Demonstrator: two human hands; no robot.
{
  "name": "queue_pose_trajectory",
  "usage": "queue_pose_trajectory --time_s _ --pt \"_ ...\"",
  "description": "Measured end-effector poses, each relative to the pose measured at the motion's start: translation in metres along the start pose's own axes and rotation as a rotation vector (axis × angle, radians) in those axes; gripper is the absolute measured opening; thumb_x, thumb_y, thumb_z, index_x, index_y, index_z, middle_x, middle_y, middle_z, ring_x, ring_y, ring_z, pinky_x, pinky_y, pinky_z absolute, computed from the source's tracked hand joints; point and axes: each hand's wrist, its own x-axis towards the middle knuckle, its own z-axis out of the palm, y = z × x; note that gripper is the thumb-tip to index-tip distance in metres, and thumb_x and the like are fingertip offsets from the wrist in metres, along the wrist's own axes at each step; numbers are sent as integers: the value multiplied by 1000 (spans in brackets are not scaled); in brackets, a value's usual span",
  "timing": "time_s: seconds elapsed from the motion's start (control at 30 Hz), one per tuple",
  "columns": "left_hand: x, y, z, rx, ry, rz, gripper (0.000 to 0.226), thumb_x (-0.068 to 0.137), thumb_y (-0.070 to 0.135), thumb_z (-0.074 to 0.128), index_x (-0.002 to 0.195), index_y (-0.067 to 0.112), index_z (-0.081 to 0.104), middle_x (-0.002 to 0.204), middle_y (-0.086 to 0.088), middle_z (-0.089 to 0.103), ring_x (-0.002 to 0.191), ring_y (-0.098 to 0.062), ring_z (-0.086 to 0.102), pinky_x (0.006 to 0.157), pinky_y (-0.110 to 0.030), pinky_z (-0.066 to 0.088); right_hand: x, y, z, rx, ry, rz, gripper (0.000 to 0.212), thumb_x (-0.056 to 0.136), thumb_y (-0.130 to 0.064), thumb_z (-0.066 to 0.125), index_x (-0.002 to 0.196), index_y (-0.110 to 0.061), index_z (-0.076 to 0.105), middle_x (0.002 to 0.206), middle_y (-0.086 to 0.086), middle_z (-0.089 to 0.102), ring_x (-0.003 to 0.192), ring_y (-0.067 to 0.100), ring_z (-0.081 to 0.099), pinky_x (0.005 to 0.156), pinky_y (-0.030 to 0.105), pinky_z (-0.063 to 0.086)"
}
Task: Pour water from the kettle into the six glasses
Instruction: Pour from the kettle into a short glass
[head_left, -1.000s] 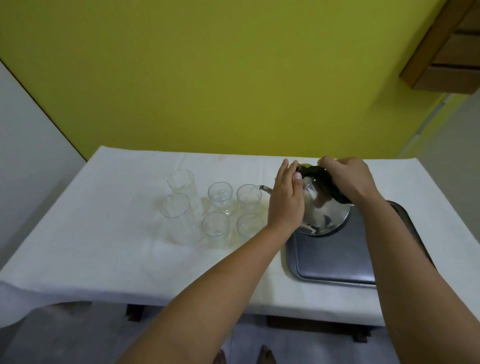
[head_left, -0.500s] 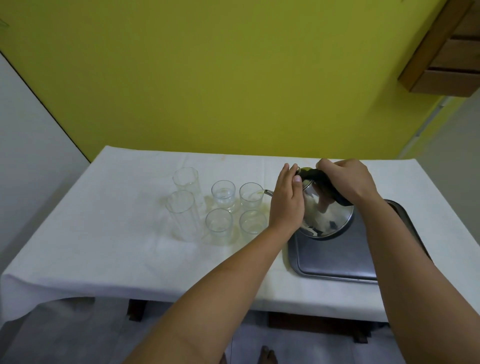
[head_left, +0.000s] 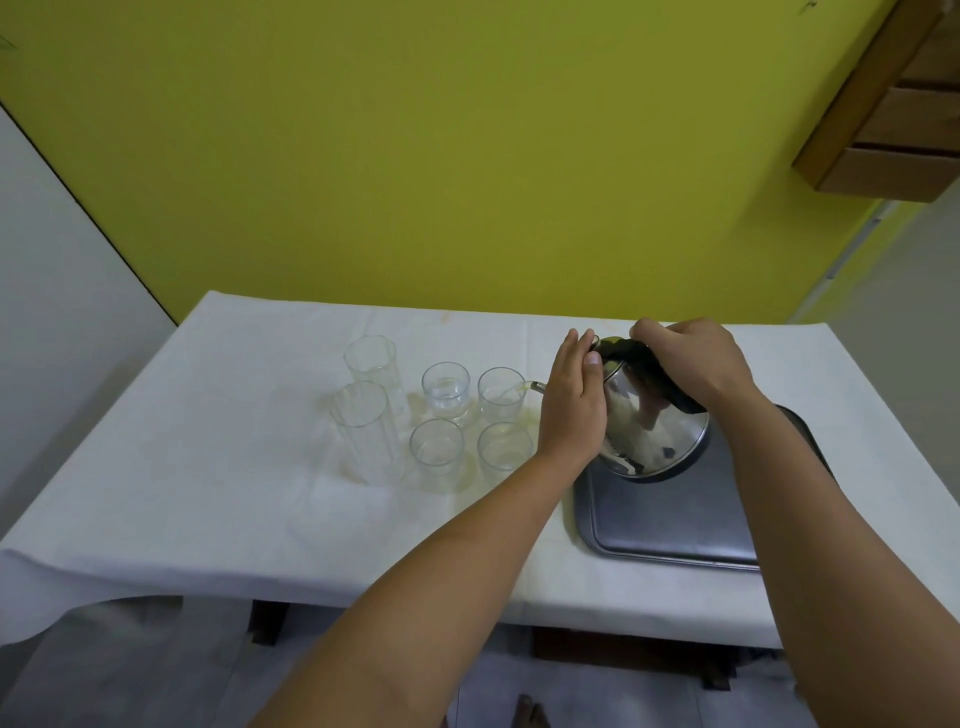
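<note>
A shiny steel kettle (head_left: 655, 436) with a black handle is tilted left above the tray, its spout (head_left: 536, 386) at the rim of the far right short glass (head_left: 501, 395). A thin stream runs into that glass. My right hand (head_left: 691, 358) grips the black handle. My left hand (head_left: 574, 400) lies flat against the kettle's left side, fingers straight. The other short glasses stand at far middle (head_left: 445, 394), near middle (head_left: 436, 451) and near right (head_left: 505, 453). Two tall glasses (head_left: 370, 370) (head_left: 363, 426) stand on the left.
A dark metal tray (head_left: 670, 525) lies on the white tablecloth (head_left: 208, 467) at the right, under the kettle. The yellow wall is right behind the table. A wooden shelf (head_left: 893, 114) hangs at the upper right. The table's front edge is near my elbows.
The kettle has tipped further left and its spout has reached the far right short glass, with water now flowing. Both hands stay on the kettle.
</note>
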Motion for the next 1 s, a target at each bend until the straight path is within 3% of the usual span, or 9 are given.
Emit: queue_pose_trajectory --time_s 0.33,0.5,0.63,0.73,0.87,0.93,1.0 --pt "4 -2 -2 -37 3 -2 40 103 23 31 139 12 44 153 -4 35 144 -11 25 113 -18 17 1 -6 -1 -1 3 -2 48 84 -44 57 53 -13 38 56 7 39 56 26 36 57 35 29" --pt "4 -3 -2 -28 -15 -11 41 103 25 30 140 13 43 154 -3 34 144 -10 23 113 -17 16 0 -4 0 23 -10 13 44 78 -49 53 60 -9 49 60 9 47 59 27 41 60 35 35" --pt "1 -3 -1 -20 -28 -6 41 103 25 31 141 14 41 155 -3 33 144 -9 23 111 -14 15 -1 4 3 118 -31 42 59 70 -53 50 69 6 56 59 21 58 58 26 45 63 37 41" --pt "0 0 0 -5 -36 10 41 103 26 30 141 15 40 155 -2 33 144 -9 23 107 -3 12 -2 12 3 222 -44 61 50 72 -50 52 64 -1 57 58 19 66 58 26 48 64 37 43" --pt "2 2 -1 25 -51 31 41 103 26 31 141 16 41 155 -3 33 144 -10 24 97 9 8 -5 15 3 297 -3 63 39 73 -48 57 62 -11 53 58 10 50 57 25 44 62 36 39" --pt "2 4 -2 45 -59 55 41 103 26 31 141 17 41 155 -3 32 144 -10 23 103 4 10 -7 16 4 365 -10 70 38 73 -47 57 66 -9 58 60 13 54 57 25 46 61 36 39" --pt "2 8 -3 43 -71 80 41 103 26 31 141 17 40 155 -4 31 145 -12 23 118 -18 15 -9 18 4 444 -12 75 36 77 -42 58 70 -7 59 62 16 56 57 24 47 60 33 38"
